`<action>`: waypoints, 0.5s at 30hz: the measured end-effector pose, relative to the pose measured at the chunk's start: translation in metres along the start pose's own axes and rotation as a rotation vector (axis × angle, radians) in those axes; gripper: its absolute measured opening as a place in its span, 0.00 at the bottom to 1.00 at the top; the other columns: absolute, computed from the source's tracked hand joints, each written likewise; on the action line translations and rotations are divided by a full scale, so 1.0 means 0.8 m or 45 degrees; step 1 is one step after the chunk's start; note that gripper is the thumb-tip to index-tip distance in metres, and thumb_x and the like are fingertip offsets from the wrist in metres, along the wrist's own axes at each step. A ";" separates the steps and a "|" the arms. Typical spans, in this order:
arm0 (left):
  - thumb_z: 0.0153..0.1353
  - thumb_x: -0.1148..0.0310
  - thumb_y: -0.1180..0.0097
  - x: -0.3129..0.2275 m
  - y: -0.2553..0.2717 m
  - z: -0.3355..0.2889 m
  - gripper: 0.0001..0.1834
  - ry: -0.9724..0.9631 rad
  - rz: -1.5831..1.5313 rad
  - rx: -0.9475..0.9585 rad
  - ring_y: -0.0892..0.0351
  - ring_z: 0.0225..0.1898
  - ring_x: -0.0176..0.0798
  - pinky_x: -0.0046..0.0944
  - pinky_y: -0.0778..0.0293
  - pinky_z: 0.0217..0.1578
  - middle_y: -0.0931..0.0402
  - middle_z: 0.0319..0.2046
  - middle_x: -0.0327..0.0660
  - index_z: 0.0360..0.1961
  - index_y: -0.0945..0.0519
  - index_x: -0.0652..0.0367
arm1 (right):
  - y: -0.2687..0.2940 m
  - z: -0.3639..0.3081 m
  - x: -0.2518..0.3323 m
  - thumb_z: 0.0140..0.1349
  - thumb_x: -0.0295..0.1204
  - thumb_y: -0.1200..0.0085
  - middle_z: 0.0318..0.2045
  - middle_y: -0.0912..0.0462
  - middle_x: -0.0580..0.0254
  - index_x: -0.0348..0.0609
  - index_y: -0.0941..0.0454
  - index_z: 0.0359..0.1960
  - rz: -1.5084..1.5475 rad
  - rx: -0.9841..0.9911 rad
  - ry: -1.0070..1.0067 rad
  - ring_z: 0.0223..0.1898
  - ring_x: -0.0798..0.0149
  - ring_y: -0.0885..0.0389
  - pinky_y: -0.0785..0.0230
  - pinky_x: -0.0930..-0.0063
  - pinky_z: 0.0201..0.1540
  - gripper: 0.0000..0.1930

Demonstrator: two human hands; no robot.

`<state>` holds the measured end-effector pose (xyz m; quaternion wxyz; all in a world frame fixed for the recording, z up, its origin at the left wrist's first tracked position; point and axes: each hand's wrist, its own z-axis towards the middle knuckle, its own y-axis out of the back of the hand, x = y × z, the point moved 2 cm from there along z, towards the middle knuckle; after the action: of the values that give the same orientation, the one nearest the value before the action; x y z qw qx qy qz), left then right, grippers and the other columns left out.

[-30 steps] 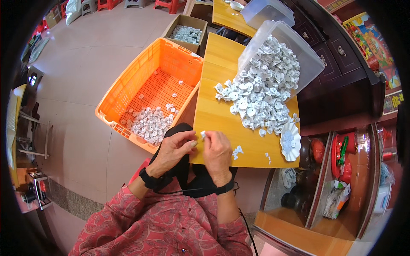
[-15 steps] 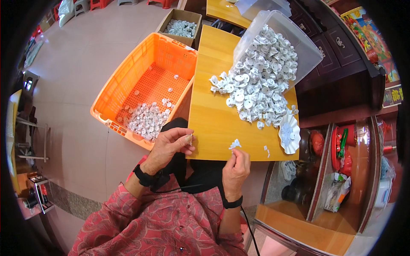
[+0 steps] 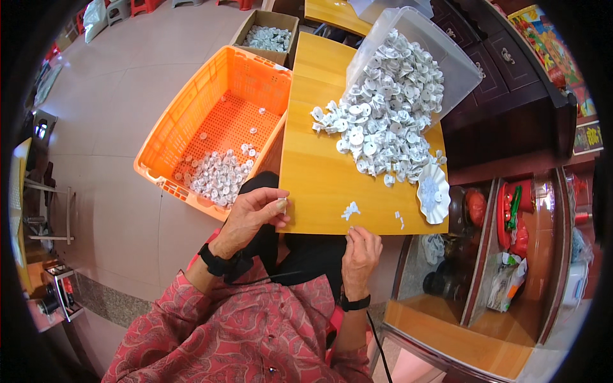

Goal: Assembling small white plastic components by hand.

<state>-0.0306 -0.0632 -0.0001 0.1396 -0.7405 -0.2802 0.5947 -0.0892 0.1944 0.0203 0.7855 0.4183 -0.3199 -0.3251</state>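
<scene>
My left hand (image 3: 255, 216) is at the table's near left corner, pinching a small white plastic part (image 3: 283, 202) between thumb and fingers. Closed at its fingertips, my right hand (image 3: 362, 258) is at the near edge of the yellow table (image 3: 313, 159). Whatever its thumb and finger pinch is too small to make out. Just beyond those fingertips lies a little heap of tiny white pieces (image 3: 350, 210), with a few more loose pieces (image 3: 400, 219) to the right. A fluted white dish (image 3: 435, 216) at the right edge holds small translucent bits.
A large pile of white plastic parts (image 3: 389, 127) spills from a tipped clear bin (image 3: 461, 76). Left of the table, an orange basket (image 3: 159, 137) has similar parts inside. Behind it is a cardboard box (image 3: 281, 59) of parts. Open shelves (image 3: 472, 319) flank the right side.
My right hand has drawn back from the little heap toward the table's near edge. The left hand stays at the corner with its white part. The whole view has shifted slightly.
</scene>
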 end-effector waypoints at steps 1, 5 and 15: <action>0.69 0.68 0.44 0.001 0.001 0.000 0.17 0.001 0.000 -0.002 0.17 0.38 0.34 0.33 0.18 0.39 0.19 0.44 0.44 0.54 0.24 0.66 | 0.000 -0.001 0.000 0.54 0.18 0.39 0.43 0.19 0.57 0.39 0.20 0.42 0.001 0.002 0.000 0.46 0.52 0.24 0.32 0.60 0.48 0.13; 0.69 0.68 0.44 -0.003 -0.001 0.000 0.17 0.005 -0.015 -0.004 0.17 0.38 0.34 0.33 0.18 0.39 0.19 0.44 0.44 0.54 0.24 0.66 | 0.001 0.002 0.004 0.57 0.18 0.41 0.38 0.20 0.55 0.37 0.21 0.39 0.078 -0.055 -0.047 0.42 0.52 0.22 0.29 0.60 0.44 0.08; 0.69 0.68 0.45 0.000 -0.001 -0.003 0.15 0.051 -0.188 0.063 0.17 0.38 0.35 0.33 0.18 0.40 0.19 0.45 0.45 0.54 0.23 0.65 | -0.003 0.024 0.041 0.68 0.24 0.46 0.32 0.20 0.66 0.33 0.22 0.42 1.130 0.023 -0.821 0.30 0.75 0.22 0.26 0.83 0.34 0.06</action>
<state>-0.0290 -0.0622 0.0012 0.2069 -0.7258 -0.3164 0.5748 -0.0854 0.1596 0.0346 0.7058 0.1290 -0.6929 -0.0717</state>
